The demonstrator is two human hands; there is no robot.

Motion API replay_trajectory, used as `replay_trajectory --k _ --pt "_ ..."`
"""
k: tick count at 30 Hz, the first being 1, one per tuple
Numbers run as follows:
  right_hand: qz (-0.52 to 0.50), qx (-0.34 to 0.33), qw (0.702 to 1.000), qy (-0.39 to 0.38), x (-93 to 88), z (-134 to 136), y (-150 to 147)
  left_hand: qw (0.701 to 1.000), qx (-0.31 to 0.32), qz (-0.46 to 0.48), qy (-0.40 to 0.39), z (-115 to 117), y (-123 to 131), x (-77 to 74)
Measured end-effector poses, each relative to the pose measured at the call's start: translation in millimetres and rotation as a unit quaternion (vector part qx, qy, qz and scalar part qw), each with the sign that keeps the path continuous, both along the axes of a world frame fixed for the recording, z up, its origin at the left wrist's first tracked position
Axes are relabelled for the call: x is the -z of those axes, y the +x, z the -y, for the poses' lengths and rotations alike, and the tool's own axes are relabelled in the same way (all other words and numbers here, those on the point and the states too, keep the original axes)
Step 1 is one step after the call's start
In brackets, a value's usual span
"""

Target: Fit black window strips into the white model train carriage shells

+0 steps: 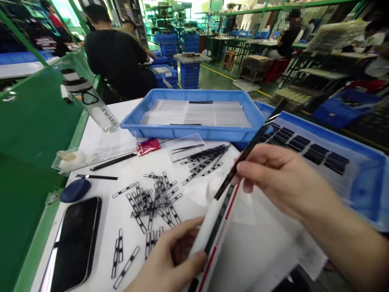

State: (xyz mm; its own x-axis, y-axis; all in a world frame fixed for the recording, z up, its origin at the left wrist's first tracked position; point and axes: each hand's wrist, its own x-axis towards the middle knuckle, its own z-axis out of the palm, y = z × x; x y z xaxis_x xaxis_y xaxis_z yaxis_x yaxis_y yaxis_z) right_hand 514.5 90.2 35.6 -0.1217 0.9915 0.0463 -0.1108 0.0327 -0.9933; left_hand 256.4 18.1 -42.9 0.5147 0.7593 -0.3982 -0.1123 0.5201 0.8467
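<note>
My right hand [267, 174] pinches a long, thin, glossy black strip [243, 156] between thumb and fingers. The strip slants from lower left to upper right. My left hand [173, 255] is closed around a long white bar [202, 233] that carries a black band and a red line along its length. The strip's lower end is near the bar's upper part; I cannot tell whether they touch. Left of the hands, many black rectangular frame-like pieces [154, 200] lie heaped on the white table [100, 194]. More of them [205, 158] are fanned out behind the hands.
A blue tray [194, 132] of clear strips stands at the back, and another blue tray [373, 190] with black pieces is at right. On the left are a phone [77, 243], a dark blue oval object [75, 190], a red packet [148, 147] and a bottle [100, 109]. A person [117, 56] sits beyond.
</note>
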Motion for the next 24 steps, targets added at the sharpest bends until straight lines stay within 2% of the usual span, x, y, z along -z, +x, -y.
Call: replay_trajectory --k 2,5,9,13,16,18,21,23,24 --pt "-0.054 0.002 0.997 -0.061 16.3 32 -3 1.0 0.013 0.002 0.011 -5 3 -7.1" --pt "-0.099 0.007 0.988 -0.121 36.2 61 -10 0.999 0.02 0.011 0.024 -7 1 -6.2" --pt "-0.12 -0.002 0.981 -0.149 48.6 80 -17 0.999 0.025 0.001 0.043 -4 -3 0.9" --pt "-0.127 0.03 0.979 -0.153 58.4 88 -22 0.997 0.031 -0.008 0.068 -5 -1 -2.1" --pt "-0.092 0.022 0.991 -0.093 64.5 87 -20 0.996 0.036 -0.011 0.076 -6 2 -6.0" --pt "-0.026 0.044 0.998 -0.03 61.0 83 -13 0.996 0.04 -0.029 0.076 -5 1 -7.1" --pt "0.145 0.069 0.983 0.094 39.8 70 7 0.993 0.061 -0.068 0.073 -3 -1 -8.0" --pt "0.244 0.024 0.956 0.16 19.8 57 23 0.992 0.082 -0.069 0.062 -2 -2 -9.3" --pt "0.285 -0.02 0.941 0.183 10.3 49 31 0.992 0.09 -0.064 0.061 -3 -2 -10.3"
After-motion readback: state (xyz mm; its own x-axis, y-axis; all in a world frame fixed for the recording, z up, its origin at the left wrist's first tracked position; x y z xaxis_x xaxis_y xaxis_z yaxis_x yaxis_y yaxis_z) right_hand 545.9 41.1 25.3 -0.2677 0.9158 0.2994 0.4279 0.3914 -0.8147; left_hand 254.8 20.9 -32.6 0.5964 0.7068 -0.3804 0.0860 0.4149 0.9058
